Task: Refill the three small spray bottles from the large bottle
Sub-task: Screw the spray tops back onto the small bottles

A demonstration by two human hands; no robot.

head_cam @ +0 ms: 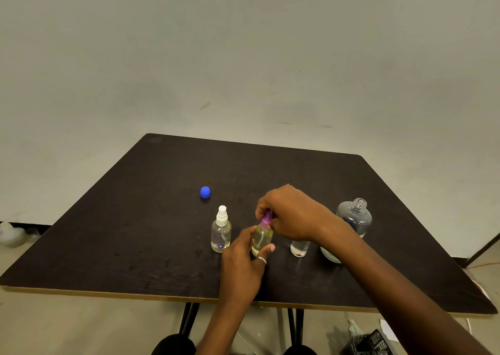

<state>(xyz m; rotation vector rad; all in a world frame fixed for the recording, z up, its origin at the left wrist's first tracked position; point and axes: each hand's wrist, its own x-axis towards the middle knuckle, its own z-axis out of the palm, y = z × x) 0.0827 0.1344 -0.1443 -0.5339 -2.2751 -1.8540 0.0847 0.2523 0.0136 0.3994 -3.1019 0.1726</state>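
My left hand (243, 257) grips the body of a small clear bottle (262, 238) holding yellowish liquid, upright on the dark table (135, 219). Its purple spray top (267, 218) is pinched by the fingers of my right hand (290, 214) from above. To the left stands a small bottle with a white spray top (221, 230) and a flower label. A third small clear bottle (299, 248) stands to the right, its top hidden behind my right wrist. The large clear bottle (354, 216) stands open at the far right, partly behind my forearm. Its blue cap (205, 192) lies further back on the table.
The table's near edge (135, 295) runs just before my arms. Beyond the table is a pale wall. Pale containers (10, 235) sit on the floor at left, and a dark basket (370, 341) and paper scraps lie on the floor at lower right.
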